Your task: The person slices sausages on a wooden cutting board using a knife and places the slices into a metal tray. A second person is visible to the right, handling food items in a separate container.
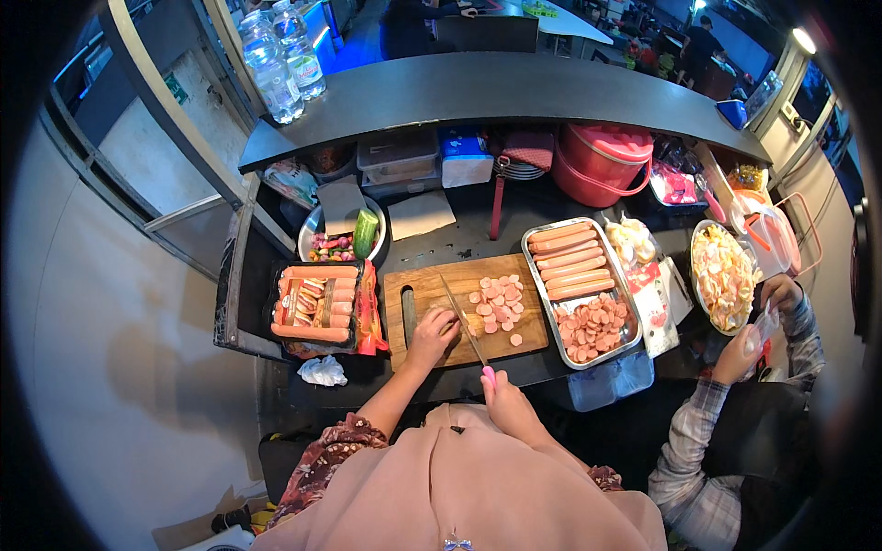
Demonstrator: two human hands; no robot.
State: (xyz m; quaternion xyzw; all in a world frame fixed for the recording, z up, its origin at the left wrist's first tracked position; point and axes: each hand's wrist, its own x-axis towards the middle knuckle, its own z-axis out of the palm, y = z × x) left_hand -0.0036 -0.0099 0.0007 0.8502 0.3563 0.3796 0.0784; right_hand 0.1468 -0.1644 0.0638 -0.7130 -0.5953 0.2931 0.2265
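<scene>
My right hand [513,408] grips the pink handle of a kitchen knife [463,318], its long blade slanting across a wooden cutting board [530,337]. Beside the blade, my left hand [432,336] rests on the board with fingers curled; whatever lies under them is hidden. Right of the knife is a loose pile of round sausage slices [499,302], with one slice [516,339] apart from it. A metal tray [630,330] stands against the board's right side. Whole sausages [572,258] fill its far part and cut slices [591,327] its near part.
Packed sausages [317,303] lie left of the board. Behind them, a bowl [308,231] holds a cucumber [364,234] and shallots. A red bucket [599,165] stands under the raised shelf [482,89]. At right, another person's hands [741,355] hold clear plastic near a heaped bowl [723,279].
</scene>
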